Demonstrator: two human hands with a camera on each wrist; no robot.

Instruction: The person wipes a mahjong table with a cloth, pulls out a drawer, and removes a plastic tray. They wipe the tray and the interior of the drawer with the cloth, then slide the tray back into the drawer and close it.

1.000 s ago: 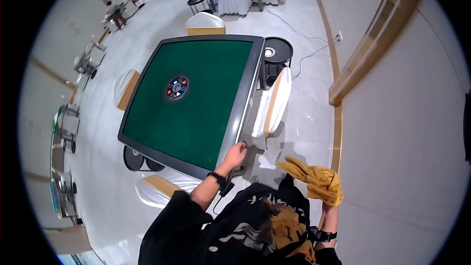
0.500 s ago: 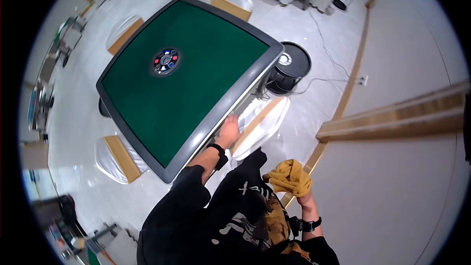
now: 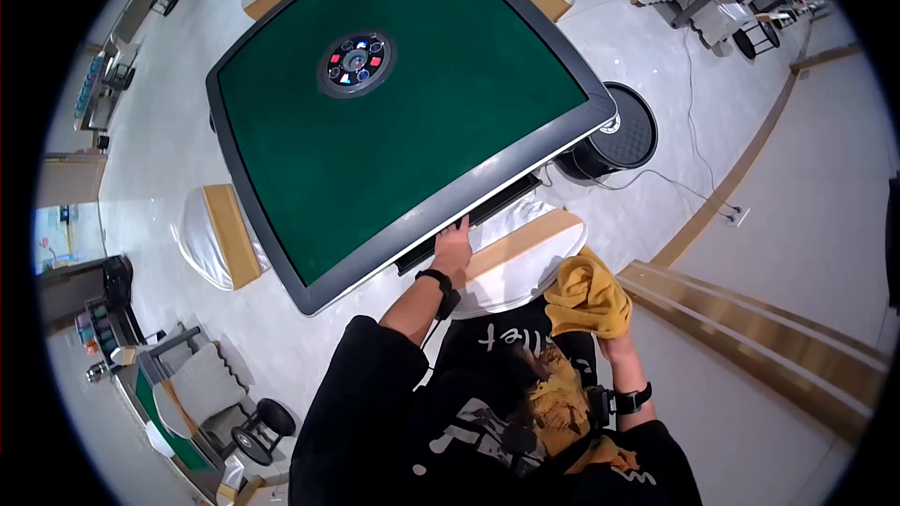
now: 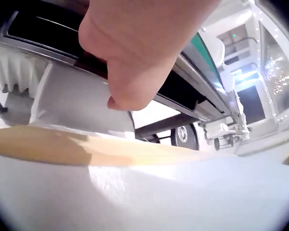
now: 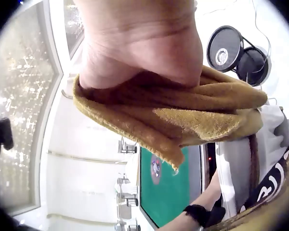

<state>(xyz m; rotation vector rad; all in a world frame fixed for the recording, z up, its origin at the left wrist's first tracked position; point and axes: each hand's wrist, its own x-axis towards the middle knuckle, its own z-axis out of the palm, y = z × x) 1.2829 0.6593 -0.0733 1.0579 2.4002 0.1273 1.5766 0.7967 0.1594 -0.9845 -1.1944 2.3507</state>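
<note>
In the head view, my left hand point(image 3: 453, 251) is at the near side of the green-topped table point(image 3: 459, 122), gripping the edge of a black drawer point(image 3: 506, 201) that shows below the rim. The left wrist view has the hand point(image 4: 135, 48) across the drawer front, thumb low and fingertips mostly hidden. A bunched mustard-yellow cloth point(image 3: 589, 295) hangs from my right hand point(image 3: 617, 347), beside the covered chair. Seen from the right wrist, the hand point(image 5: 144, 53) grips the folded cloth point(image 5: 202, 110) from above, its fingers tucked into the folds.
A white-covered chair point(image 3: 525, 267) with a gold band stands close against the near side. Beyond the table's right corner is a round black side stand point(image 3: 623, 131), with cables running to a wall socket point(image 3: 741, 216). Another covered chair point(image 3: 206, 234) is on the left.
The head view has turned and moved nearer the table. My left hand has shifted along the near side, where the black drawer now shows. The cloth remains in my right hand.
</note>
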